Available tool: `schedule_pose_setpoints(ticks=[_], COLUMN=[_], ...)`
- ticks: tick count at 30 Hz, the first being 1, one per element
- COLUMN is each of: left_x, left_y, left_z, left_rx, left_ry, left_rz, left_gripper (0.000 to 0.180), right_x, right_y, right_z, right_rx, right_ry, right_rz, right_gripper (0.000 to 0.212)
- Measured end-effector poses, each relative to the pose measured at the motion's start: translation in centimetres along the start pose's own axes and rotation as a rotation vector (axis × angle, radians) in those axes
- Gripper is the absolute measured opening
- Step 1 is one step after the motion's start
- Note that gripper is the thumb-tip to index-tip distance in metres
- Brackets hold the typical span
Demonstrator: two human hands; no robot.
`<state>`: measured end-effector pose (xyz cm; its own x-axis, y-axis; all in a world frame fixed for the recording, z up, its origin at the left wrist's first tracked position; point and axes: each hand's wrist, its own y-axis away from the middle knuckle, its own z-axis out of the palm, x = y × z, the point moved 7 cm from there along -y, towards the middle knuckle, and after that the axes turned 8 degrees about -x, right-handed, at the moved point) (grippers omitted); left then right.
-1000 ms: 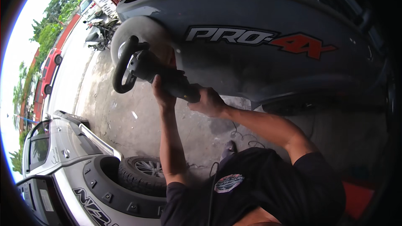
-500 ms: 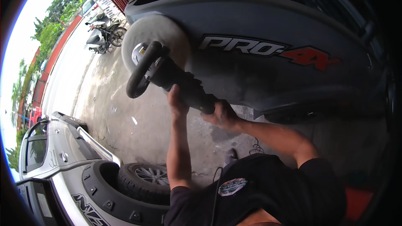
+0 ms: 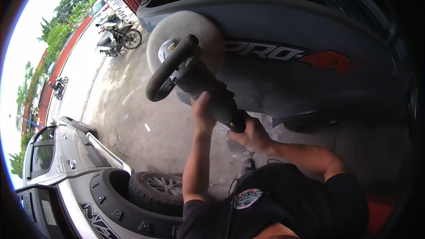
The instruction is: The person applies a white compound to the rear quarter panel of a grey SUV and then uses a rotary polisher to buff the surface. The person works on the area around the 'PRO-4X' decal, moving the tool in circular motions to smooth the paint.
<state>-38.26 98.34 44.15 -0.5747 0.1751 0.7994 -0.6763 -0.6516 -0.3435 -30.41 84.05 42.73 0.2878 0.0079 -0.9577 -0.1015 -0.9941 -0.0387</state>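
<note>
Both my hands grip a black power polisher (image 3: 206, 84) with a D-shaped front handle. My left hand (image 3: 202, 114) is wrapped around the underside of its body, and my right hand (image 3: 253, 133) closes around the rear end. The polisher's round whitish pad (image 3: 186, 24), blurred as if spinning, is against or very close to the dark grey vehicle side panel (image 3: 265, 22); exact contact is hard to see. A white-and-red decal (image 3: 334, 61) on that panel is partly covered by the pad's right edge.
A silver pickup (image 3: 71, 150) with a black-trimmed wheel arch and a wheel (image 3: 157, 190) stands at lower left. A thin cord (image 3: 231, 194) hangs along my shirt. Parked motorcycles (image 3: 119, 40) are at upper left, with another motorbike (image 3: 59, 87) on the road. Concrete floor (image 3: 128, 102) lies between the vehicles.
The polisher and both hands have shifted right in view, so the pad overlaps the decal's left end. A motorbike has appeared on the road at left.
</note>
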Motion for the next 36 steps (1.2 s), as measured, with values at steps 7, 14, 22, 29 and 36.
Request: schedule_pose_setpoints(ticks=[7, 14, 22, 29, 36], left_x=[6.1, 12.4, 6.1, -3.0, -14.4], left_y=[-1.9, -5.2, -2.5, -0.9, 0.3], left_z=[-3.8, -3.7, 8.3, 23.7, 39.1], left_rx=[0.098, 0.125, 0.09, 0.041, -0.068], left_ry=[0.004, -0.017, 0.002, -0.048, -0.046], left_rz=[0.031, 0.061, -0.066, -0.146, -0.221], left_gripper=[0.058, 0.052, 0.049, 0.051, 0.047], right_x=[-3.3, -7.1, -7.9, -5.5, -1.4], right_y=[-5.7, -10.4, 2.6, 16.6, 31.9], right_z=[2.3, 2.7, -5.3, -15.8, -26.7], right_rx=[-0.064, 0.019, -0.276, -0.12, 0.071], right_ry=[-0.024, -0.041, -0.289, -0.376, -0.369], right_rz=[-0.04, -0.288, 0.065, 0.126, 0.223], right_gripper=[0.056, 0.045, 0.05, 0.045, 0.047])
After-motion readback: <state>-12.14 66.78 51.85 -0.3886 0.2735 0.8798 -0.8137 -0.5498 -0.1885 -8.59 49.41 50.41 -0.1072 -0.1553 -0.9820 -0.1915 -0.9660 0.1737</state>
